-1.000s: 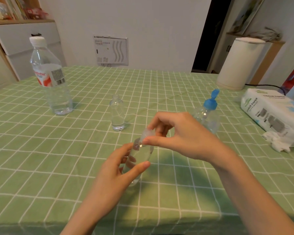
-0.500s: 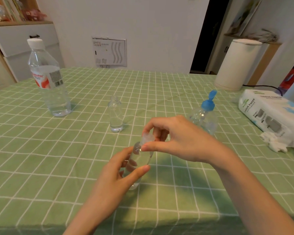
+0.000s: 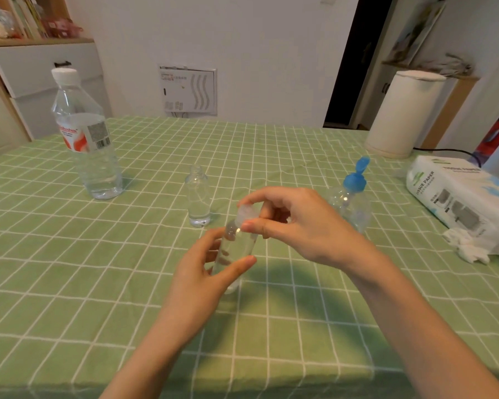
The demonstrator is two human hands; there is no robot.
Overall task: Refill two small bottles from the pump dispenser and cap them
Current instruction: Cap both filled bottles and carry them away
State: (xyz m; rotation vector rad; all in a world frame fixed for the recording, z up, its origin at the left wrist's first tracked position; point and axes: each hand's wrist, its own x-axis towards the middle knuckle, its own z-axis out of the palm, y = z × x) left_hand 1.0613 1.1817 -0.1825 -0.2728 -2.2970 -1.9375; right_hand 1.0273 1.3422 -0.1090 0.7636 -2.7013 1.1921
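Little changed: left hand (image 3: 198, 279) grips bottle (image 3: 237, 248), right hand (image 3: 303, 226) pinches cap (image 3: 246, 213).

Left hand (image 3: 208, 272), arm in from 7 o'clock, has its fingers (image 3: 239, 262) curled round the small bottle (image 3: 238, 249); right hand (image 3: 300, 226), from 4 o'clock, pinches the cap (image 3: 245, 212).

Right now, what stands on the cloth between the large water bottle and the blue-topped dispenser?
In the head view, only the uncapped small bottle stands there, on the green cloth.
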